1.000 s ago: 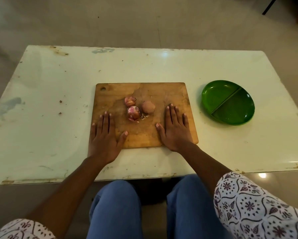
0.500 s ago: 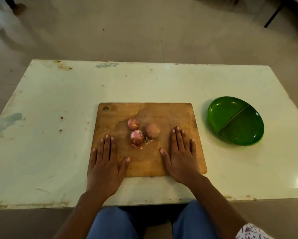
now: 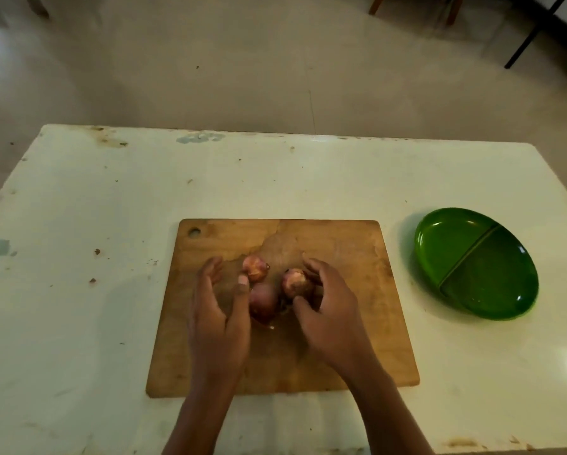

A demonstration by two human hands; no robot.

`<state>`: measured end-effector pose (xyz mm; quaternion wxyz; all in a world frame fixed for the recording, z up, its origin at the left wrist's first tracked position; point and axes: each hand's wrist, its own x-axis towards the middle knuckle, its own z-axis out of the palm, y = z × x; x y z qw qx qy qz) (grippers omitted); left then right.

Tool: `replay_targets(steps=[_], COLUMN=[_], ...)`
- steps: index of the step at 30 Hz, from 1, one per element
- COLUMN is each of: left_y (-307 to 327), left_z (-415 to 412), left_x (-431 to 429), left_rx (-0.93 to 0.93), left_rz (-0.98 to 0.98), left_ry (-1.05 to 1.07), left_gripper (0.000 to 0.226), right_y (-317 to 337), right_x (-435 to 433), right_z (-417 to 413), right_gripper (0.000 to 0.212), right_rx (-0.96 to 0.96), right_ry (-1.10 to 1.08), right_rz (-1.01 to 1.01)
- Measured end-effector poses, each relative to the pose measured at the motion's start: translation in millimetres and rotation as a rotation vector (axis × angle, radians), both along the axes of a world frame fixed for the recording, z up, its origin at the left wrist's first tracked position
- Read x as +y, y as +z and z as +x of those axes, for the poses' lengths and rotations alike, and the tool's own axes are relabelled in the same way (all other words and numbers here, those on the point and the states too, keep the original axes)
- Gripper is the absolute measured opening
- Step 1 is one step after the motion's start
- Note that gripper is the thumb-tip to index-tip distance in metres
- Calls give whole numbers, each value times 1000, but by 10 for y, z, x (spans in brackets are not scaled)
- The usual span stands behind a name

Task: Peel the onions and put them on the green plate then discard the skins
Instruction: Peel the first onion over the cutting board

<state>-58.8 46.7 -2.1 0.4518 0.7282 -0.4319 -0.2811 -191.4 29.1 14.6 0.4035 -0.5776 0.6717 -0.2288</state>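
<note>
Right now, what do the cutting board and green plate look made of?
Cutting board: wood, matte and worn, with visible grain, a darker stain and a hanging hole.
Green plate: probably plastic, glossy, with translucent colour, bright highlights and a moulded divider. Glass can't be ruled out.

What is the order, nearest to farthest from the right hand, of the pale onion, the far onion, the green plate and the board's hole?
1. Pale onion, within the right hand's curled fingers.
2. Far onion, just left.
3. Green plate, off right.
4. Hole, cutting board's far-left corner.
</note>
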Motion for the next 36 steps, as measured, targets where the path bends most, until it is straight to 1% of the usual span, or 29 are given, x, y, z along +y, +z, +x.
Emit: replay_targets(steps=[3, 7, 11, 14, 18, 24, 29, 31, 36], left_y=[-79, -125, -200, -259, -291, -300, -269, -270, -279], left_z=[-93, -178, -165, -145, -145, -192, -143, -121, -138], left_x=[-65, -84, -100, -136, -175, -236, -316, -333, -328], left_rx=[12, -34, -80, -130, -260, -346, -386, -432, -518], left_rz=[-79, -185, -280, -314, -401, -472, -547, -579, -629], left_ry=[9, 2, -78, -140, -170, -198, -261, -277, -256], left_gripper=[56, 43, 41, 39, 33, 29, 22, 20, 14], right_y=[-102, -183, -219, -203, -199, -241, -226, -224, -218], right_x=[-23, -72, -77, -110, -139, -189, -212, -215, -223], right_z=[5, 4, 25, 44, 84, 45, 25, 14, -14], right_gripper=[60, 63, 67, 65, 60, 42, 41, 41, 40], right_rx=[31, 46, 57, -39, -189, -296, -348, -377, -421], right_ry=[14, 19, -8, -87, -148, -98, -38, -24, -15], right_rz=[-34, -62, -104, -143, -219, -267, -295, -299, -339])
